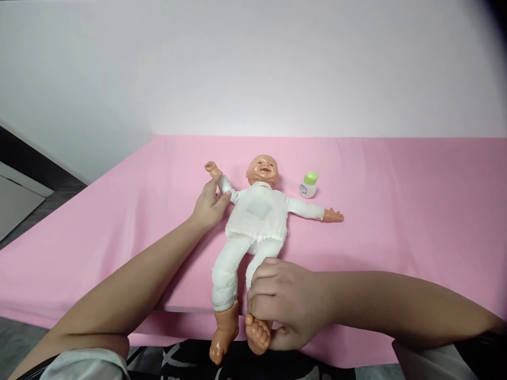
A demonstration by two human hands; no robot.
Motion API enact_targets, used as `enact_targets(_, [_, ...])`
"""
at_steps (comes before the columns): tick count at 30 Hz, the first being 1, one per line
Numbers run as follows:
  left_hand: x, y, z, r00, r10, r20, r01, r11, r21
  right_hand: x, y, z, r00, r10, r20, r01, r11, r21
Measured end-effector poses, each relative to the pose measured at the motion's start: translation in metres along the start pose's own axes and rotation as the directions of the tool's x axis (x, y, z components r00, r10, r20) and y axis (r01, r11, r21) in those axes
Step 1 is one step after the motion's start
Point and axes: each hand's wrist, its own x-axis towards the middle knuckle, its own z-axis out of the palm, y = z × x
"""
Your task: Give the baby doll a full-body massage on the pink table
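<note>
A baby doll (257,211) with a white cloth body lies on its back, its head away from me and its feet over the table's near edge. My left hand (209,205) is at the doll's bent arm (225,184) on the left, thumb along the near side and fingertips partly hidden at the forearm. Wrapped round the doll's lower leg on the right is my right hand (287,301), its fingers over the shin. That leg's foot (259,335) pokes out below my fingers. The other foot (224,335) hangs free.
A small clear bottle (307,189) with a green cap stands right of the doll's head. Pink cloth (396,221) covers the table, which meets a white wall (253,68) at the back. The table's front edge is close to my lap.
</note>
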Motion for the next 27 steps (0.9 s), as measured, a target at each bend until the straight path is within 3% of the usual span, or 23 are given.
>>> enact_targets(3, [-0.007,0.020,-0.002,0.995,0.102,0.003,-0.102,0.994,0.039,0.003,-0.004,-0.013,0.960,0.031,-0.278,0.007,0.991,0.134])
enact_targets(5, [-0.010,0.032,-0.002,0.977,0.203,0.069,-0.208,0.976,0.058,0.004,-0.005,-0.023,0.914,0.082,-0.397,-0.027,0.989,0.142])
enact_targets(10, [-0.012,0.046,0.002,0.894,0.386,0.228,-0.396,0.918,-0.001,-0.004,0.018,-0.033,0.870,0.128,-0.477,-0.177,0.982,-0.059])
enact_targets(12, [-0.012,0.046,0.003,0.891,0.387,0.236,-0.395,0.919,-0.014,-0.009,0.038,-0.032,0.841,0.173,-0.512,-0.261,0.959,-0.106])
enact_targets(17, [-0.013,0.046,0.003,0.900,0.364,0.241,-0.370,0.929,-0.022,-0.014,0.071,-0.033,0.714,0.398,-0.575,-0.515,0.856,-0.046])
enact_targets(19, [-0.013,0.045,0.003,0.919,0.327,0.218,-0.327,0.944,-0.036,-0.013,0.069,-0.035,0.731,0.377,-0.569,-0.495,0.867,-0.061])
enact_targets(22, [-0.011,0.039,0.004,0.973,0.215,0.082,-0.213,0.976,-0.043,-0.010,0.055,-0.039,0.792,0.251,-0.556,-0.369,0.923,-0.108])
enact_targets(25, [-0.006,0.027,0.004,0.998,0.045,-0.047,-0.049,0.996,-0.074,-0.004,0.036,-0.041,0.858,0.152,-0.490,-0.213,0.974,-0.072])
enact_targets(27, [-0.002,0.017,0.005,0.990,-0.119,-0.074,0.106,0.982,-0.156,0.000,0.025,-0.038,0.909,0.106,-0.402,-0.112,0.994,0.009])
